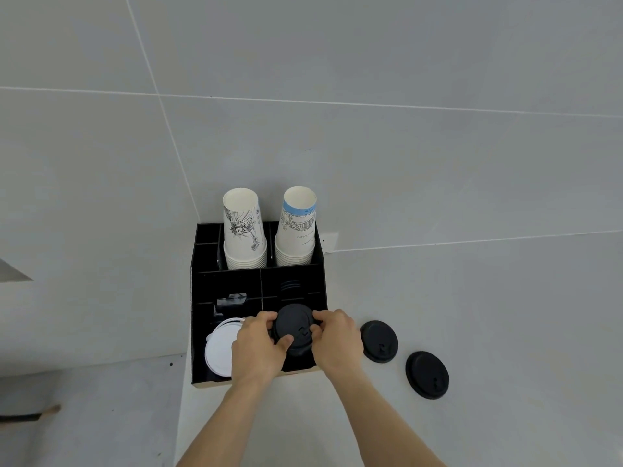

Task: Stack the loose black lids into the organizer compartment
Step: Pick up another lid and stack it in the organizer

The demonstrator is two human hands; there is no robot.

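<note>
One round black lid [294,330] is being held tilted over the black organizer's [199,318] front right compartment. Two more black lids [379,341] [427,375] are lying flat on the worktop [472,315], right of the organizer.

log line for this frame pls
step: placing lid | hands: left hand and right hand grip one black lid over organizer front-right compartment | remaining: two loose lids on counter

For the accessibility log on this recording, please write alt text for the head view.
Both hands, left hand and right hand, hold a black lid over the front right compartment of a black organizer. Two more black lids lie on the white counter to its right; white lids and two paper cup stacks fill other compartments.
</note>
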